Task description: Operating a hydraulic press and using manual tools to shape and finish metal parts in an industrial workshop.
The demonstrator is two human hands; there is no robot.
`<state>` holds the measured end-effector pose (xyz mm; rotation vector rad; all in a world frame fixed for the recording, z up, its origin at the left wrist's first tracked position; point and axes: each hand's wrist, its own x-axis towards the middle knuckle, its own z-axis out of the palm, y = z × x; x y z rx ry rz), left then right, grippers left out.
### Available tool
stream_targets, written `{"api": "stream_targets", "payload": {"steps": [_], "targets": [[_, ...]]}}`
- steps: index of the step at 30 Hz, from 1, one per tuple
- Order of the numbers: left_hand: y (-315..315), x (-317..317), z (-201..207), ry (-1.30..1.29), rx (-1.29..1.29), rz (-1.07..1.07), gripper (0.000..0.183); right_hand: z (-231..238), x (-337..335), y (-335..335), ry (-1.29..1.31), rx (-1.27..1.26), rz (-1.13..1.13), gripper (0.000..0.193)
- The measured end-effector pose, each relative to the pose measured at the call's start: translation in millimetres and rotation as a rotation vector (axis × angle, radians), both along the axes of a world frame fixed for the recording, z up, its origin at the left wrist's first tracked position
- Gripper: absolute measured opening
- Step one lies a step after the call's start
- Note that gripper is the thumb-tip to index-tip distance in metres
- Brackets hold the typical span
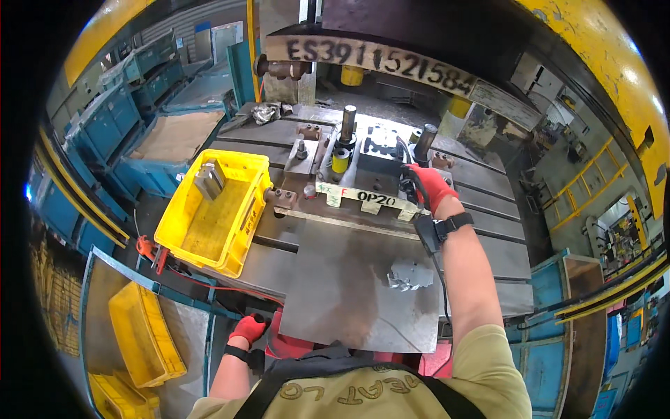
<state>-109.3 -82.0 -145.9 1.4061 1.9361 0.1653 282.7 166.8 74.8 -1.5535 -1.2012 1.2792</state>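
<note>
My right hand (pixel 431 190), in a red glove, reaches to the right side of the lower press die (pixel 377 183). Its fingers are curled at a dark object beside the die block, and I cannot make out what they hold. A shiny shaped metal piece (pixel 382 140) sits on top of the block between two upright guide posts. My left hand (pixel 248 329), also red-gloved, is low beside the table's front edge with fingers curled; whatever is in them is hidden. Several grey metal parts (pixel 410 276) lie together on the flat metal sheet (pixel 349 279) in front of the die.
A yellow crate (pixel 234 241) on the table's left holds bent metal parts (pixel 209 180). The press's upper beam (pixel 377 64) hangs above the die. More yellow crates (pixel 143 335) stand in a blue-framed cart at lower left. Blue bins (pixel 150 171) line the far left.
</note>
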Motion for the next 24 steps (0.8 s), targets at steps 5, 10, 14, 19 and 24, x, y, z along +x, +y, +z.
{"api": "stream_targets", "payload": {"steps": [5, 10, 14, 19, 24], "targets": [[-1.3, -1.9, 6.5, 0.065, 0.029, 0.029, 0.040, -0.3, -2.1, 2.8, -0.016, 0.008, -0.001, 0.022], [-8.1, -10.9, 8.3, -0.005, -0.118, 0.034, 0.044, 26.1, 0.0, -92.8, 0.120, 0.122, -0.039, 0.015], [-27.8, 7.8, 49.5, -0.222, -0.327, 0.189, 0.050, -32.8, 44.1, -165.1, 0.434, 0.178, -0.299, 0.014], [-38.0, 21.1, 23.0, -1.025, -0.485, 0.280, 0.046, -130.5, 113.5, -315.7, 0.176, 0.302, -0.968, 0.023], [-33.2, 28.2, 5.9, -1.009, -0.372, 0.285, 0.046, -184.3, 76.3, -396.0, 0.290, -0.231, -1.166, 0.013]]}}
